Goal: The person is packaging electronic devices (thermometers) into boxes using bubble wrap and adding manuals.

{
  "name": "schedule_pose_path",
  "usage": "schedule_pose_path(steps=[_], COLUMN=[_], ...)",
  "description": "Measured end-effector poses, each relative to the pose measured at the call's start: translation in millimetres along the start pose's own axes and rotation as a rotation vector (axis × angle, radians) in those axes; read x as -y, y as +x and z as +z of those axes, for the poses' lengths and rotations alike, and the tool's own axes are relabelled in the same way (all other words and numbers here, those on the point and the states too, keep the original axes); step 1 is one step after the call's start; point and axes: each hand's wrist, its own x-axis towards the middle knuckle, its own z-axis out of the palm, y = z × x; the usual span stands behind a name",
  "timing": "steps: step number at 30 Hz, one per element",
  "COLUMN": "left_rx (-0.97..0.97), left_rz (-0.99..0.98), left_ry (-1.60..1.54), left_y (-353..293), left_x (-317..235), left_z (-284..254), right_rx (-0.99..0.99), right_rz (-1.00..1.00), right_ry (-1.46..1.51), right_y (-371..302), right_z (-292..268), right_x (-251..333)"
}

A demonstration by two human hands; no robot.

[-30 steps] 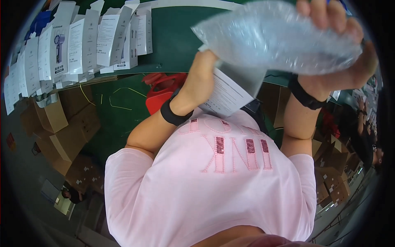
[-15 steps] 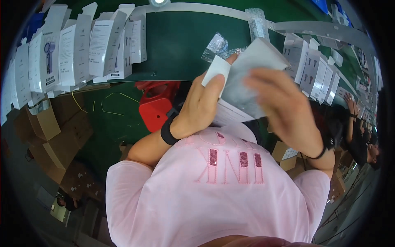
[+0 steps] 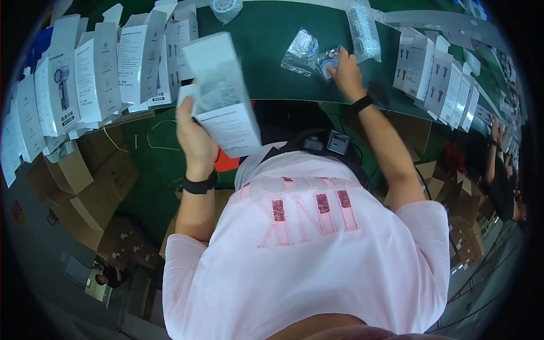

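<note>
My left hand (image 3: 192, 133) grips a white carton box (image 3: 218, 93), held up in front of my chest with its open top pointing away. A clear plastic bag shows inside the box. My right hand (image 3: 344, 71) reaches out to the green table (image 3: 266, 51) and closes on a small clear bag with a blue and white part (image 3: 327, 61). Another small clear bag (image 3: 300, 50) lies just left of it. Both wrists wear black bands.
Rows of upright white cartons stand at the left (image 3: 90, 73) and at the right (image 3: 436, 79). A long bubble-wrap bag (image 3: 362, 28) lies at the table's far side. Brown cardboard boxes (image 3: 73, 175) sit below left. Another person (image 3: 501, 175) stands at the far right.
My right hand has left the box and stretched out to the small bag on the table. The big plastic bag now sits inside the box, which my left hand holds alone.
</note>
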Motion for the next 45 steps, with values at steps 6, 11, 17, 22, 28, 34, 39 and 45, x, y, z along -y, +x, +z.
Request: schedule_pose_path(steps=[6, 11, 17, 22, 28, 34, 39, 45], left_rx=[0.341, 0.656, 0.778, 0.858, 0.814, 0.73, 0.786, 0.839], left_rz=[0.149, 0.173, 0.178, 0.088, 0.09, -0.054, 0.004, -0.043], left_ry=[0.341, 0.428, 0.457, 0.457, 0.423, 0.261, 0.319, 0.351], left_y=[1.9, -22.7, -48.6, -55.2, -54.4, -43.6, -41.9, -38.8], left_x=[30.0, 21.5, 26.2, 34.9, 36.8, 27.6, 29.8, 21.7], left_z=[38.2, 103.3, 134.4, 132.7, 127.1, 118.4, 120.0, 118.1], right_rx=[0.134, -0.035, 0.121, 0.739, 0.968, 0.571, 0.623, 0.606], right_rz=[0.055, -0.313, -1.08, -0.642, -0.314, -0.627, -0.52, -0.539], right_ry=[0.404, 0.847, -0.292, 0.242, 0.151, 0.279, 0.391, 0.396], right_y=[6.9, -28.6, -32.2, -38.1, -10.3, -35.0, 6.5, 12.1], right_z=[-77.7, -301.9, -326.1, -329.2, -315.9, -322.1, -326.0, -317.8], right_x=[-13.8, 50.6, 100.0, 103.9, 122.7, 120.1, 105.7, 108.3])
